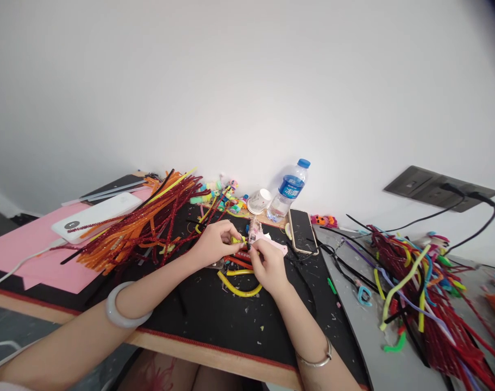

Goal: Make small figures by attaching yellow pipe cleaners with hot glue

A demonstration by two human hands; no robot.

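Over the middle of the black mat [231,320] the left hand [215,243] and right hand [268,264] meet almost fingertip to fingertip. Both are pinched on a short yellow pipe-cleaner piece [238,239], the left on one end and the right, as far as I can tell, on the other. The piece looks featherlight and fuzzy, so it should grip easily. It probably bends wherever it is pressed and keeps that bend, so it is best held close to the spot being shaped. The cut ends likely carry a sharp wire. Just behind the fingers lies a pink tool [271,244], too hidden to identify, and below them a longer yellow stem [239,291] curls on the mat. A pale bangle [123,310] sits on the left wrist and a thin silver one [317,359] on the right. Farther out are an orange and red stem heap [149,225], a phone [302,231], a water bottle [290,191], a paper cup [259,201] and a second tangled heap [426,293].
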